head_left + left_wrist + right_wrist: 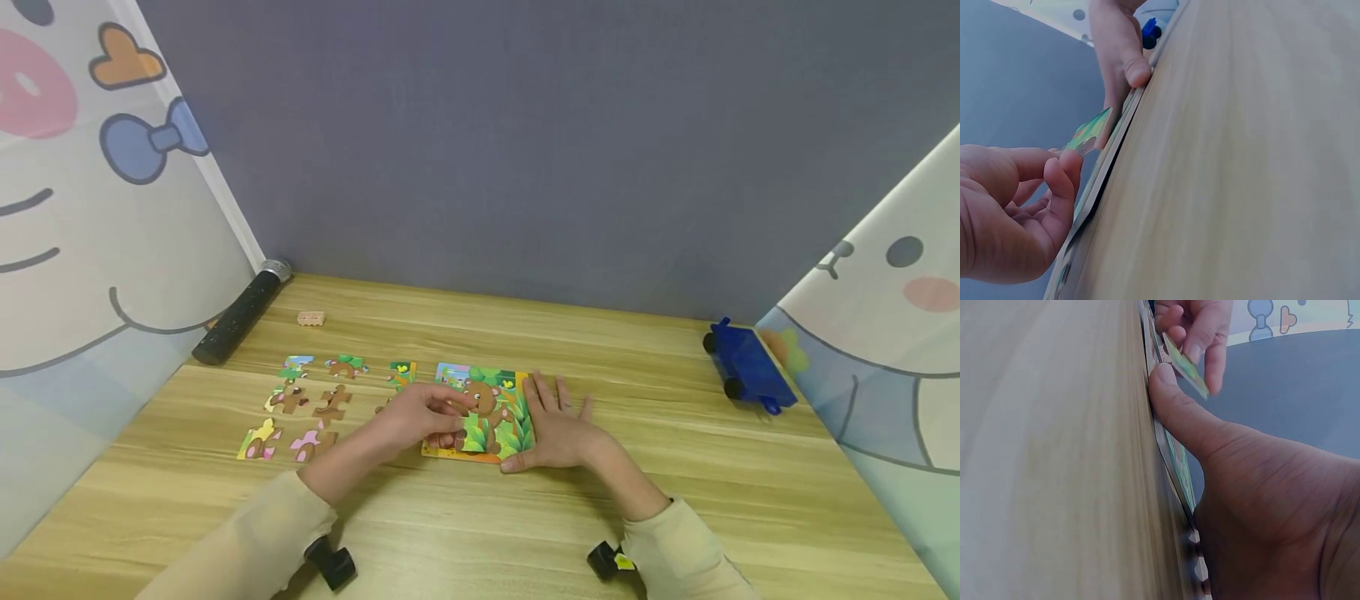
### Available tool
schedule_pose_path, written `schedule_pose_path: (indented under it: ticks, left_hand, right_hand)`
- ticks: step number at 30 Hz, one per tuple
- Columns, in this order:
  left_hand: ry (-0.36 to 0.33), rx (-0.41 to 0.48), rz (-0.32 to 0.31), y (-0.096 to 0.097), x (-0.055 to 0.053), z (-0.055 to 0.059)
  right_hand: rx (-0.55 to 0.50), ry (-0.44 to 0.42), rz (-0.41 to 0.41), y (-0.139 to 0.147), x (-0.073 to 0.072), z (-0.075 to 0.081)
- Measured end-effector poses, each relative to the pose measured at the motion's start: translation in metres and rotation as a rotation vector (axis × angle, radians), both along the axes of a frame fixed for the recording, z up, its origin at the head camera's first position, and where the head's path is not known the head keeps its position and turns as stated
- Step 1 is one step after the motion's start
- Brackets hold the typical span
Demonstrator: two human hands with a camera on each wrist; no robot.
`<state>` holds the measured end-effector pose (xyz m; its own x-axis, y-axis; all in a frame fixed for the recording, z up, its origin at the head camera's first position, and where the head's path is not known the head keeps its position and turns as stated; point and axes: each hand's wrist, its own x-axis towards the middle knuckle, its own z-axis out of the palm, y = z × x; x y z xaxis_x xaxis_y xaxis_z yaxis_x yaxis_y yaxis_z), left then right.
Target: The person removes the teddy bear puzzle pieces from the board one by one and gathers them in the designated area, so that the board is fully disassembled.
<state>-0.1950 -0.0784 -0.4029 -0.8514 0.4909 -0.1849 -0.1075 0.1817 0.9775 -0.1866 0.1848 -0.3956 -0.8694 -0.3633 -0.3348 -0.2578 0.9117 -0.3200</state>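
My left hand (420, 414) pinches a green leafy puzzle piece (474, 435) between thumb and fingers, tilted just above the puzzle board (437, 452). In the left wrist view the piece (1089, 130) stands up from the fingertips. The board carries a brown bear picture with green leaves and an orange lower border; my left hand covers part of its left side. My right hand (558, 429) lies with fingers spread along the board's right edge, its thumb at the lower right corner. The right wrist view shows that thumb (1169, 378) resting on the board's rim.
Several loose puzzle pieces (330, 404) lie left of the board, one leafy piece (402, 372) close beside it. Farther back are a small tan block (311, 318) and a black microphone (243, 315). A blue toy cart (750, 364) stands at the right by the printed side panel.
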Motion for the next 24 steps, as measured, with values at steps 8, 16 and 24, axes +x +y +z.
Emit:
schedule_pose_path:
  ticks: [8,16,24]
  left_hand:
    - [0.015,-0.050,0.020,-0.024,0.002,0.000]
    - [-0.003,-0.053,0.035,-0.042,0.006,0.002]
    - [0.018,-0.067,0.033,-0.059,0.008,0.001]
  right_hand:
    - [-0.013,0.004,0.002,0.001,0.001,0.001]
    - [-0.018,0.006,0.003,0.000,0.001,0.000]
    - [-0.014,0.013,0.003,0.001,0.001,-0.001]
